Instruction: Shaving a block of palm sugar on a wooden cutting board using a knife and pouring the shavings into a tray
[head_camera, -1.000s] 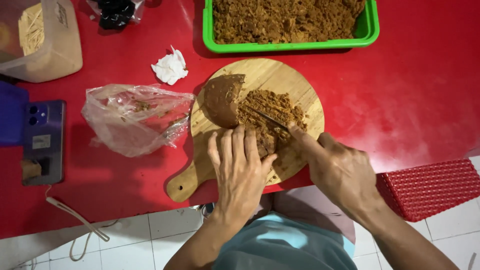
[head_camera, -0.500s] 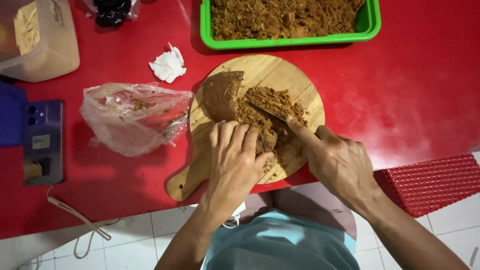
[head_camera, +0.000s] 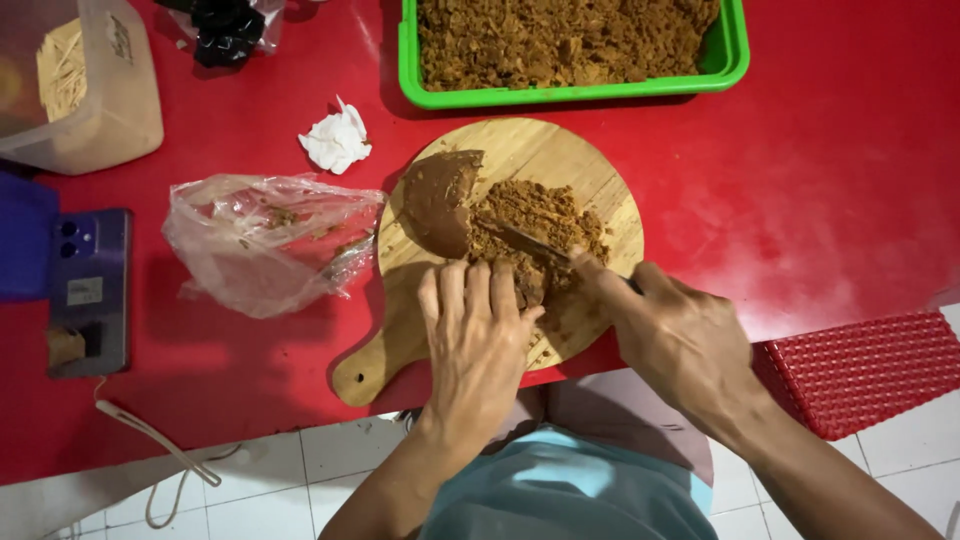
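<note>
Right hand fingers closed round knife, blade in brown crumbly block; left hand fingers extended flat, touching block's near edge on round wooden board.

One round wooden board, one green tray, one knife, one plastic bag, one phone

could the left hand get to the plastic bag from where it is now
Probably yes. The left hand rests on the cutting board, and the plastic bag lies just beside the board on that hand's side. Only bare red table shows between them, with nothing standing in the way.
</note>
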